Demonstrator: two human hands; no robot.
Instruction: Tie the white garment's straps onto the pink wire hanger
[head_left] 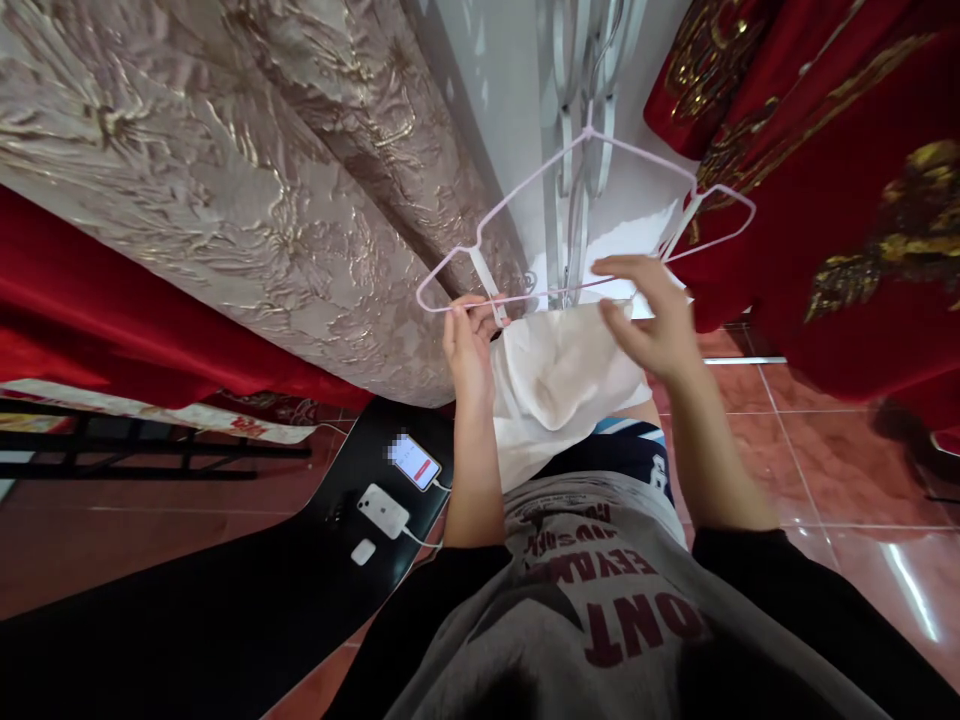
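A pale pink clothes hanger [534, 184] hangs in front of me, its hook up near white metal bars. From its notches hangs a white garment [574, 365] with thin shoulder straps, a camisole by its look; its body drapes down toward my lap. My left hand [471, 335] is closed around the hanger's lower bar at the left end, next to the left strap [486, 277]. At the garment's top right edge, my right hand [652, 315] has thumb and fingers apart, slightly blurred. The right strap [681, 225] runs up to the hanger's right notch.
Cream embossed fabric [292, 190] hangs at the left, red cloth with gold decoration [847, 200] at the right. A black bench [247, 590] bears two phones [415, 462] with cables and a small white case [363, 552]. The floor [825, 460] has red tiles.
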